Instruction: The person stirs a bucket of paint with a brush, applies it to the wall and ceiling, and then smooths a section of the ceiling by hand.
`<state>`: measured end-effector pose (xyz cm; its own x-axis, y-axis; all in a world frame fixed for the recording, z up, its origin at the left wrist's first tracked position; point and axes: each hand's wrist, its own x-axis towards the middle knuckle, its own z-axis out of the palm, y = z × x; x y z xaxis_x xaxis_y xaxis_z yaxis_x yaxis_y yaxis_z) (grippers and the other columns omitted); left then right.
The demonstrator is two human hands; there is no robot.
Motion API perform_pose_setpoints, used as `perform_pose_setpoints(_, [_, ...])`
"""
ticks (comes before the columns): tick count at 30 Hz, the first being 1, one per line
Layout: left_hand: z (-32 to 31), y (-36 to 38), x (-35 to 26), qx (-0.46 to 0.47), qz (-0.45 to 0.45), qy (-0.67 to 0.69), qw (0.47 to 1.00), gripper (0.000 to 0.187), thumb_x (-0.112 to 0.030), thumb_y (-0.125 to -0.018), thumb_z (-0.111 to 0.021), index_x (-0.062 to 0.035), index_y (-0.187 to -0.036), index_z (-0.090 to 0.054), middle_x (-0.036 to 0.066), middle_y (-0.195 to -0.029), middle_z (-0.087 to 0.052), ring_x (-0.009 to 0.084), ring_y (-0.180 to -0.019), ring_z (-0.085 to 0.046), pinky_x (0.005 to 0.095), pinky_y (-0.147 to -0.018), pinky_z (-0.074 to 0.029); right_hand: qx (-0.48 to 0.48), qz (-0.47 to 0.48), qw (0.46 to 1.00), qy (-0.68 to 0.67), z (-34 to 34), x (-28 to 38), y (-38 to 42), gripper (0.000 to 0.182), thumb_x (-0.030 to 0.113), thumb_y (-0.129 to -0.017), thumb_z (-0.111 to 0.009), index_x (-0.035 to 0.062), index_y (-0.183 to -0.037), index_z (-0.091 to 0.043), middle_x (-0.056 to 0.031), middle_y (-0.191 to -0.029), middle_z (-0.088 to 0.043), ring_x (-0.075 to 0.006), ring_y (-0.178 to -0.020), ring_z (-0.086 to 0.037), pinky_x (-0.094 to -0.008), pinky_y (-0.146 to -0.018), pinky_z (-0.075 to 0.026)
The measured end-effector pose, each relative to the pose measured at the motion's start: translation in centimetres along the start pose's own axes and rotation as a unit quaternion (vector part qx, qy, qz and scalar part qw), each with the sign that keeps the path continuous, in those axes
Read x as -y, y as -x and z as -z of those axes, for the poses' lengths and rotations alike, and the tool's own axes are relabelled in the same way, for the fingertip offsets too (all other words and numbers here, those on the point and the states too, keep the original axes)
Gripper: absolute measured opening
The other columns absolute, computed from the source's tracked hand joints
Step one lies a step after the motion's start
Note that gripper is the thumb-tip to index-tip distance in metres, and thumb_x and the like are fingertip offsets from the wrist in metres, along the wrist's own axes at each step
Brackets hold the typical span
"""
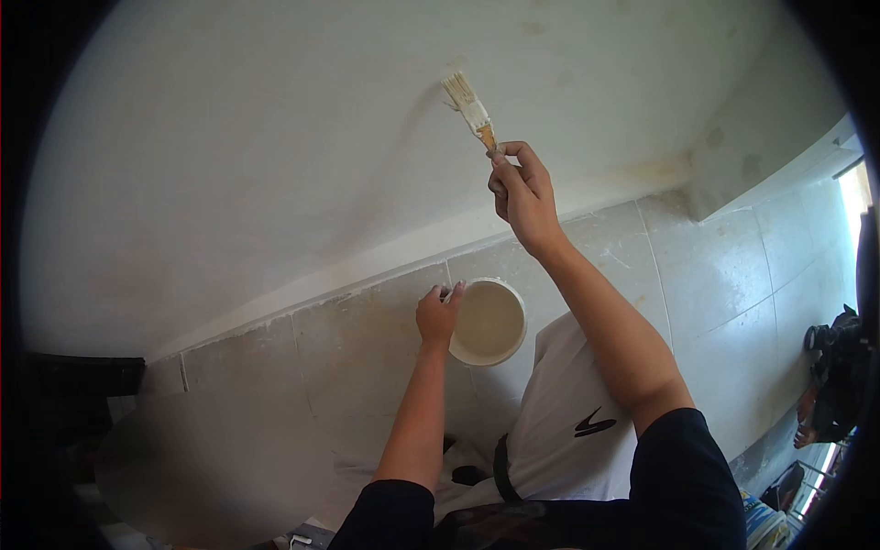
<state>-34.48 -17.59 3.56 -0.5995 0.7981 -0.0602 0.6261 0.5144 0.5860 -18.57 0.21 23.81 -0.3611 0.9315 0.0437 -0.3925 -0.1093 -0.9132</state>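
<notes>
My right hand (527,188) pinches the wooden handle of a flat paintbrush (472,110), raised out in front. The brush has pale, paint-caked bristles, and their tips are right at the off-white wall (302,137). Lower down, my left hand (437,313) has its fingers closed over the left rim of a round white bucket (523,321). Pale, creamy paint (489,323) fills part of the bucket's inside. The bucket is close beside my knee, over the tiled floor.
Grey floor tiles (715,275) run along the foot of the wall. A wall ledge (779,174) juts out at the right. Dark items (839,367) crowd the right edge. A black object (87,374) stands at the far left, near a large blurred patch.
</notes>
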Motion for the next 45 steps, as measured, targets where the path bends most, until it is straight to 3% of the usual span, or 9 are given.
perform_pose_setpoints(6, [-0.1, 0.1, 0.7, -0.007, 0.013, 0.016, 1.000, 0.058, -0.056, -0.088, -0.072, 0.0013, -0.093, -0.074, 0.020, -0.086, -0.075, 0.0368, -0.081, -0.074, 0.0439, -0.075, -0.057, -0.024, 0.025, 0.999, -0.034, -1.1, 0.9, -1.2, 0.016, 0.021, -0.105, -0.052, 0.0052, -0.107, -0.053, 0.0040, -0.065, -0.046, -0.0023, -0.052, -0.032, -0.0229, -0.045, -0.026])
perform_pose_setpoints(12, [0.1, 0.1, 0.5, -0.010, 0.023, 0.010, 1.000, 0.057, -0.054, -0.088, -0.074, 0.0024, -0.093, -0.074, 0.019, -0.084, -0.075, 0.0344, -0.078, -0.074, 0.0421, -0.074, -0.057, -0.030, -0.082, 0.995, -0.046, -2.5, 0.2, 1.7, 0.014, 0.018, -0.104, -0.052, 0.0039, -0.104, -0.053, 0.0025, -0.059, -0.044, -0.0039, -0.052, -0.034, -0.0243, -0.046, -0.026])
perform_pose_setpoints(16, [-0.1, 0.0, 1.0, -0.026, 0.008, 0.014, 1.000, 0.055, -0.052, -0.088, -0.075, 0.0031, -0.092, -0.074, 0.019, -0.083, -0.075, 0.0327, -0.077, -0.074, 0.0409, -0.074, -0.056, -0.013, -0.014, 1.000, -0.005, -2.9, -0.7, 3.1, 0.014, 0.016, -0.104, -0.052, 0.0026, -0.103, -0.052, 0.0025, -0.060, -0.044, -0.0049, -0.052, -0.034, -0.0254, -0.049, -0.027])
perform_pose_setpoints(19, [-0.3, -0.2, 1.2, -0.013, 0.028, 0.016, 0.999, 0.058, -0.056, -0.086, -0.074, 0.0014, -0.094, -0.075, 0.020, -0.087, -0.075, 0.0372, -0.083, -0.074, 0.0442, -0.077, -0.057, -0.019, 0.014, 0.999, -0.029, -1.9, -0.4, 2.4, 0.014, 0.017, -0.104, -0.051, 0.0027, -0.104, -0.053, 0.0032, -0.061, -0.043, -0.0046, -0.052, -0.033, -0.0253, -0.047, -0.026])
perform_pose_setpoints(25, [0.2, -0.1, 0.7, -0.006, 0.034, 0.011, 0.999, 0.057, -0.055, -0.086, -0.074, 0.0013, -0.094, -0.075, 0.019, -0.087, -0.075, 0.0361, -0.084, -0.074, 0.0439, -0.078, -0.057, -0.089, 0.030, 0.996, 0.002, 0.9, -0.9, 0.5, 0.016, 0.021, -0.108, -0.047, 0.0059, -0.106, -0.053, 0.0045, -0.061, -0.041, -0.0030, -0.045, -0.028, -0.0231, -0.040, -0.023])
perform_pose_setpoints(32, [0.3, 0.0, 0.6, -0.006, 0.036, 0.019, 0.999, 0.056, -0.054, -0.087, -0.074, 0.0011, -0.094, -0.075, 0.019, -0.087, -0.075, 0.0357, -0.084, -0.074, 0.0434, -0.078, -0.057, -0.128, 0.040, 0.991, -0.021, 1.8, -0.1, -0.9, 0.019, 0.019, -0.106, -0.045, 0.0032, -0.105, -0.056, 0.0050, -0.061, -0.039, -0.0042, -0.044, -0.029, -0.0240, -0.039, -0.026])
perform_pose_setpoints(35, [0.4, -0.2, 0.4, -0.006, 0.031, 0.023, 0.999, 0.056, -0.054, -0.087, -0.074, 0.0011, -0.094, -0.075, 0.019, -0.088, -0.075, 0.0354, -0.084, -0.074, 0.0434, -0.078, -0.057, -0.076, 0.004, 0.995, 0.062, 2.3, -0.2, -1.3, 0.022, 0.019, -0.105, -0.047, 0.0011, -0.103, -0.060, 0.0046, -0.060, -0.040, -0.0043, -0.045, -0.031, -0.0243, -0.039, -0.026])
perform_pose_setpoints(41, [-0.1, -0.5, 1.2, -0.008, 0.019, 0.011, 1.000, 0.055, -0.053, -0.087, -0.074, 0.0015, -0.093, -0.075, 0.019, -0.086, -0.075, 0.0354, -0.081, -0.074, 0.0434, -0.078, -0.057, -0.083, 0.054, 0.979, 0.175, 3.0, -1.0, -0.6, 0.029, 0.021, -0.100, -0.053, -0.0035, -0.098, -0.068, -0.0006, -0.062, -0.047, -0.0087, -0.058, -0.042, -0.0307, -0.055, -0.035])
perform_pose_setpoints(45, [0.1, -0.4, 1.0, -0.010, 0.017, 0.015, 1.000, 0.053, -0.051, -0.087, -0.075, 0.0016, -0.092, -0.075, 0.019, -0.084, -0.075, 0.0355, -0.080, -0.074, 0.0430, -0.077, -0.057, -0.126, 0.057, 0.988, 0.071, 3.4, -0.2, -0.2, 0.028, 0.021, -0.100, -0.053, -0.0033, -0.099, -0.068, -0.0007, -0.062, -0.047, -0.0086, -0.057, -0.041, -0.0310, -0.054, -0.033])
